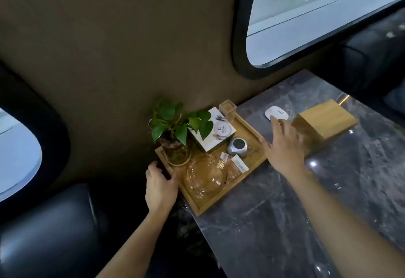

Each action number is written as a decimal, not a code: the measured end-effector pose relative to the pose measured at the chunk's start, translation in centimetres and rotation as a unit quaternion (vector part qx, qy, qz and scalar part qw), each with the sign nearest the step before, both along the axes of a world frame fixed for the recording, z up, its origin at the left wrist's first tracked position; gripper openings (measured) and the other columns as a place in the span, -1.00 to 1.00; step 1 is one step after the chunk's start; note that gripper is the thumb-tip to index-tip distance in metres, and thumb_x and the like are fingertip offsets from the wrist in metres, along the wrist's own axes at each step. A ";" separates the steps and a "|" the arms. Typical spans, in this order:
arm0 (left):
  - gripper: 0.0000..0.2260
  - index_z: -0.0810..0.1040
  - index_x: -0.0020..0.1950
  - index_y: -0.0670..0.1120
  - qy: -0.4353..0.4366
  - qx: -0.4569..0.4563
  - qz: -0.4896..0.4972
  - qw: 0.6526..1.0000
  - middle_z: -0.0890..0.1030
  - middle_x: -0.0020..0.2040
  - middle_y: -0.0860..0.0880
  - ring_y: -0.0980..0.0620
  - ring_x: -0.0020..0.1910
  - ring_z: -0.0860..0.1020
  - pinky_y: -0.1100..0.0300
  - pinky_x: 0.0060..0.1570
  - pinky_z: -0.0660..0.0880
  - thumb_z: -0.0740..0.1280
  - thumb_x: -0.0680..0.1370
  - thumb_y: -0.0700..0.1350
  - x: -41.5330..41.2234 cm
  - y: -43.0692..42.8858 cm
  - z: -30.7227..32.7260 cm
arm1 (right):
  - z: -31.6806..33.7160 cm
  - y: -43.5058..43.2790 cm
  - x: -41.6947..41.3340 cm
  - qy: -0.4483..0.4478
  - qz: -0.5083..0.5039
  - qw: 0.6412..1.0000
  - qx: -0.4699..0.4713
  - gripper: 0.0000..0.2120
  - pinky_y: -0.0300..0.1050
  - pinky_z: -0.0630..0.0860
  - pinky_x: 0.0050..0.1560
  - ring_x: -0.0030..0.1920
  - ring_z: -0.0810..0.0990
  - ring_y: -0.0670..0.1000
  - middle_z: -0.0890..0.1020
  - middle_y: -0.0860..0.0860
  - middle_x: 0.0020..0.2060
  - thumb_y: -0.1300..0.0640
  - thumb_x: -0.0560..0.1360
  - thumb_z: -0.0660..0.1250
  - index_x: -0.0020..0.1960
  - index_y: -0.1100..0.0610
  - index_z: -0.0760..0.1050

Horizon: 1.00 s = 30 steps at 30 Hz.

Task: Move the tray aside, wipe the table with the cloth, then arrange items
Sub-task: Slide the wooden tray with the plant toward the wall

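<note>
Head view shows the wooden tray (252, 132) at the desk's (285, 201) wall end. The left hand (161, 186) curls round its near-left rim for lifting; the right hand (283, 146), fingers spread, holds nothing beside the opposite rim, likely to balance its plant (175, 124) and glass bowl (206, 176).

- Tray (256, 133): honey-brown wood.
- Table (285, 212): dark grey, white marble veining.
- Plant (175, 122): bright green leaves.
- Box (211, 134): white, round printed emblem.
- Wooden block (326, 120): pale tan.
- Bowl (205, 176): clear glass.
</note>
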<state>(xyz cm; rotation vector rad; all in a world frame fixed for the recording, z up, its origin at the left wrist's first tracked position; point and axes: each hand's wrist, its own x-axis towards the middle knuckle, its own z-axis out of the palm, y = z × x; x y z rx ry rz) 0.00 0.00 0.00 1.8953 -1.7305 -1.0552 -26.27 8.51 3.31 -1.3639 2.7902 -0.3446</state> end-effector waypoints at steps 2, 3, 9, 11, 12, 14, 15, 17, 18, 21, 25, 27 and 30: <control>-0.44 0.23 0.35 -0.12 -0.036 0.043 -0.009 0.998 0.45 0.29 -0.14 -0.17 0.15 0.52 -0.02 0.01 0.48 0.30 0.47 0.12 -0.5 -0.5 -0.2 | -0.5 -0.9 -0.5 -0.029 -0.027 0.999 0.004 -0.43 0.18 0.29 0.26 0.33 0.32 0.22 0.36 0.21 0.35 0.01 0.51 0.25 0.43 0.16 0.14; -0.50 0.27 0.29 -0.12 -0.049 0.062 -0.020 0.997 0.51 0.21 -0.15 -0.18 0.09 0.54 -0.04 0.00 0.51 0.29 0.48 0.12 -0.6 -0.7 -0.3 | -1.1 -1.2 -0.8 -0.040 -0.031 0.999 0.008 -0.43 0.17 0.29 0.26 0.33 0.32 0.22 0.35 0.21 0.35 0.01 0.51 0.24 0.43 0.17 0.14; -0.75 0.27 0.12 -0.17 -0.049 0.083 -0.031 0.995 0.57 0.07 -0.23 -0.28 0.00 0.55 0.03 -0.13 0.44 0.22 0.54 -0.06 -1.5 -1.3 -0.7 | -3.2 -3.3 -2.3 -0.100 -0.026 0.994 0.038 -0.52 0.13 0.29 0.26 0.29 0.36 0.21 0.43 0.20 0.28 0.02 0.53 0.20 0.38 0.20 0.23; -0.75 0.27 0.11 -0.18 -0.052 0.066 -0.038 0.996 0.58 0.04 -0.25 -0.30 -0.01 0.56 0.01 -0.13 0.44 0.20 0.55 -0.05 -1.5 -1.5 -0.9 | -4.0 -3.9 -2.9 -0.115 -0.019 0.992 0.048 -0.55 0.12 0.28 0.27 0.28 0.38 0.21 0.45 0.20 0.25 0.03 0.53 0.20 0.35 0.20 0.27; -0.75 0.27 0.10 -0.18 -0.054 0.060 -0.041 0.996 0.58 0.02 -0.26 -0.31 -0.03 0.57 -0.01 -0.13 0.46 0.20 0.56 -0.04 -1.5 -1.5 -1.0 | -4.3 -4.3 -3.1 -0.124 -0.016 0.991 0.052 -0.56 0.12 0.27 0.28 0.27 0.38 0.20 0.46 0.20 0.25 0.02 0.53 0.20 0.35 0.20 0.28; -0.79 0.25 0.05 -0.14 -0.054 0.048 -0.054 0.996 0.59 -0.01 -0.26 -0.30 -0.08 0.58 -0.03 -0.16 0.48 0.19 0.56 -0.04 -1.4 -1.6 -1.3 | -4.8 -5.0 -3.4 -0.134 -0.009 0.989 0.059 -0.57 0.11 0.25 0.28 0.27 0.38 0.19 0.47 0.17 0.23 0.00 0.53 0.19 0.34 0.17 0.30; -0.82 0.23 0.02 -0.12 -0.051 0.044 -0.061 0.996 0.59 -0.02 -0.26 -0.30 -0.09 0.58 -0.01 -0.19 0.47 0.18 0.57 -0.05 -1.3 -1.6 -1.4 | -5.0 -5.3 -3.5 -0.136 -0.003 0.989 0.061 -0.58 0.10 0.24 0.28 0.27 0.37 0.18 0.48 0.16 0.22 -0.02 0.53 0.19 0.32 0.16 0.32; -0.84 0.21 -0.02 -0.11 -0.050 0.036 -0.065 0.996 0.60 -0.04 -0.28 -0.31 -0.10 0.58 0.03 -0.23 0.42 0.17 0.58 -0.07 -1.4 -1.6 -1.5 | -5.3 -5.9 -3.6 -0.137 0.015 0.988 0.063 -0.63 0.08 0.24 0.25 0.23 0.38 0.17 0.49 0.15 0.19 -0.02 0.54 0.17 0.27 0.15 0.37; -0.85 0.21 -0.03 -0.12 -0.052 0.032 -0.067 0.996 0.60 -0.06 -0.29 -0.32 -0.11 0.58 0.04 -0.23 0.41 0.16 0.58 -0.08 -1.4 -1.7 -1.5 | -5.5 -6.1 -3.6 -0.138 0.021 0.988 0.062 -0.66 0.08 0.25 0.23 0.21 0.39 0.17 0.50 0.15 0.16 -0.01 0.55 0.16 0.24 0.15 0.39; -0.85 0.22 -0.05 -0.15 -0.056 0.026 -0.067 0.996 0.59 -0.08 -0.32 -0.35 -0.12 0.57 0.05 -0.24 0.37 0.16 0.58 -0.12 -1.6 -1.9 -1.4 | -6.0 -6.6 -3.8 -0.138 0.010 0.989 0.048 -0.71 0.07 0.30 0.15 0.14 0.43 0.20 0.53 0.18 0.09 0.00 0.55 0.16 0.12 0.19 0.43; -0.84 0.23 -0.07 -0.17 -0.067 0.024 -0.066 0.995 0.59 -0.09 -0.34 -0.37 -0.12 0.56 0.04 -0.24 0.34 0.19 0.57 -0.13 -1.7 -2.0 -1.3 | -6.6 -7.1 -3.7 -0.123 -0.008 0.992 0.035 -0.70 0.02 0.39 0.00 0.04 0.48 0.20 0.54 0.22 0.03 0.01 0.58 0.11 0.04 0.24 0.43; -0.84 0.24 -0.07 -0.18 -0.073 0.025 -0.068 0.995 0.59 -0.09 -0.35 -0.37 -0.12 0.56 0.02 -0.24 0.35 0.20 0.56 -0.13 -1.7 -2.1 -1.3 | -6.7 -7.2 -3.5 -0.111 -0.004 0.993 0.032 -0.69 -0.01 0.39 -0.06 0.03 0.48 0.19 0.53 0.23 0.02 0.03 0.59 0.09 0.03 0.26 0.42; -0.83 0.25 -0.08 -0.19 -0.075 0.032 -0.072 0.994 0.59 -0.08 -0.35 -0.36 -0.11 0.56 0.03 -0.23 0.34 0.20 0.56 -0.14 -2.0 -2.1 -1.1 | -6.9 -7.0 -3.7 -0.091 0.011 0.996 0.015 -0.69 -0.01 0.39 -0.08 0.02 0.48 0.20 0.53 0.25 0.01 0.06 0.59 0.09 0.03 0.30 0.44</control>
